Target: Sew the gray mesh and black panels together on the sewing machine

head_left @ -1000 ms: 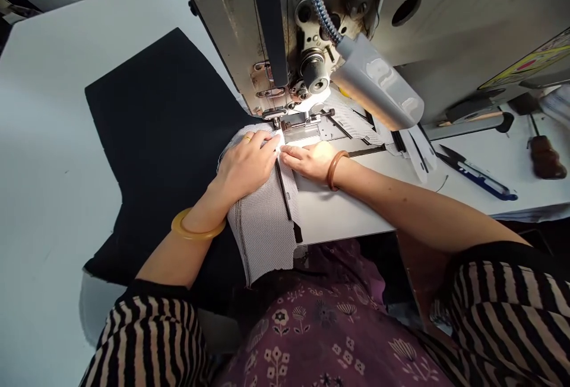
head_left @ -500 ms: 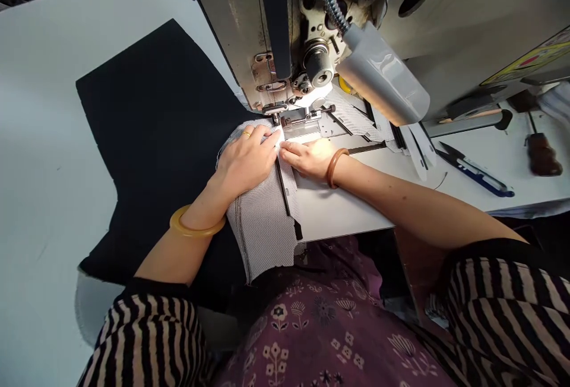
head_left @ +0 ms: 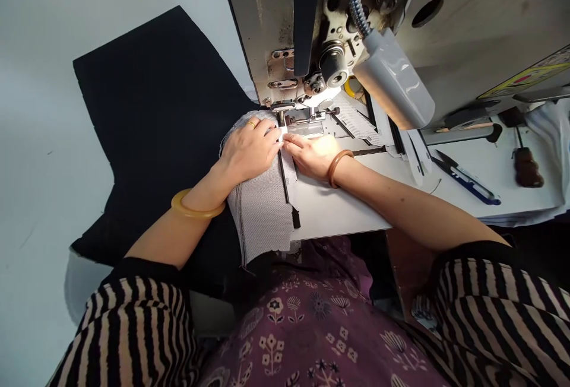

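Observation:
My left hand (head_left: 252,148) lies on a piece of light grey mesh fabric (head_left: 262,221), palm down with its fingers slightly bent and apart, just left of the presser foot (head_left: 281,119). My right hand (head_left: 314,154) has its fingers closed at the fabric's right edge, fingertips beside the left thumb. A narrow black strip (head_left: 285,182) runs along that edge towards me. Under the mesh and to its left spreads a large black fabric panel (head_left: 151,96). Bright light falls at the needle, and the fingertips partly hide the seam there.
The sewing machine head (head_left: 267,25) stands before me, with a grey lamp (head_left: 396,78) hanging at its right. On the white table (head_left: 35,138) lie mesh scraps (head_left: 356,120), a blue-handled cutter (head_left: 467,179) and a brown-handled tool (head_left: 528,167).
The mesh fabric and its black strip have slid slightly away from me, towards the presser foot. Both hands stay close to the needle. The view has shifted a little.

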Demonstrator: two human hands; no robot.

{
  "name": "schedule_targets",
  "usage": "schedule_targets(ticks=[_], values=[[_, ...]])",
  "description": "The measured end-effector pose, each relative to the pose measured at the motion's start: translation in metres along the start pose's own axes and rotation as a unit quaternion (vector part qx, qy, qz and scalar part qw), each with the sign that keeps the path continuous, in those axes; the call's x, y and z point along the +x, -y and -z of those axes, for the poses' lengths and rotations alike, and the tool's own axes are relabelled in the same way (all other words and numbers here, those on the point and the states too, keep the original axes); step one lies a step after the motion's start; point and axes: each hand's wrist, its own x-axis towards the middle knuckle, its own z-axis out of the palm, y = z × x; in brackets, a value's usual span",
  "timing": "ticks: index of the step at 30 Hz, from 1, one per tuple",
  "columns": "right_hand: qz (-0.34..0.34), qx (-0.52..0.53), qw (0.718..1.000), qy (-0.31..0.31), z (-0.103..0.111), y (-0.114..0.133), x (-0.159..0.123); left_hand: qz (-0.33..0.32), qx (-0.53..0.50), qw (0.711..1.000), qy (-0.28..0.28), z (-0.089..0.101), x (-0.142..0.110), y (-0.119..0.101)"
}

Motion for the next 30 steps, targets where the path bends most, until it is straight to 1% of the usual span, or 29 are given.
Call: schedule_targets(ticks=[4, 6, 8, 10, 11, 13, 15, 18, 21, 23, 25, 28, 30], values=[[-0.013, 0.003, 1.000, -0.005, -0.002, -0.003, 0.003, -0.001, -0.003, 1.000, -0.006, -0.003, 0.006, 0.005], [-0.017, 0.008, 1.000, -0.014, 0.000, -0.004, 0.003, -0.012, -0.007, 1.000, -0.006, 0.000, 0.004, 0.004], [-0.026, 0.010, 0.999, -0.016, 0.004, -0.005, -0.002, -0.031, -0.010, 0.999, 0.018, 0.008, -0.002, -0.001], [-0.026, 0.006, 1.000, -0.008, 0.008, -0.005, -0.013, -0.044, -0.008, 0.997, 0.061, 0.020, -0.012, -0.009], [-0.015, 0.005, 1.000, -0.003, 0.009, -0.004, -0.021, -0.047, -0.004, 0.996, 0.080, 0.026, -0.018, -0.015], [0.032, 0.011, 0.999, -0.004, 0.005, 0.002, -0.043, -0.050, 0.002, 0.993, 0.106, 0.034, -0.031, -0.025], [0.092, 0.029, 0.994, -0.045, -0.006, 0.012, -0.066, -0.054, 0.002, 0.992, 0.111, 0.035, -0.042, -0.032], [0.155, 0.054, 0.974, -0.155, -0.029, 0.031, -0.093, -0.055, -0.016, 0.994, 0.092, 0.028, -0.053, -0.036], [0.182, 0.048, 0.954, -0.234, -0.044, 0.046, -0.099, -0.038, -0.035, 0.996, 0.066, 0.019, -0.058, -0.035], [0.191, 0.034, 0.947, -0.256, -0.047, 0.050, -0.094, -0.025, -0.041, 0.997, 0.061, 0.017, -0.059, -0.035], [0.193, 0.028, 0.948, -0.251, -0.047, 0.050, -0.088, -0.015, -0.045, 0.997, 0.065, 0.017, -0.059, -0.036], [0.190, 0.032, 0.957, -0.214, -0.045, 0.048, -0.082, -0.006, -0.056, 0.996, 0.070, 0.018, -0.059, -0.037], [0.198, 0.030, 0.959, -0.201, -0.044, 0.047, -0.081, -0.009, -0.062, 0.996, 0.062, 0.017, -0.059, -0.038]])
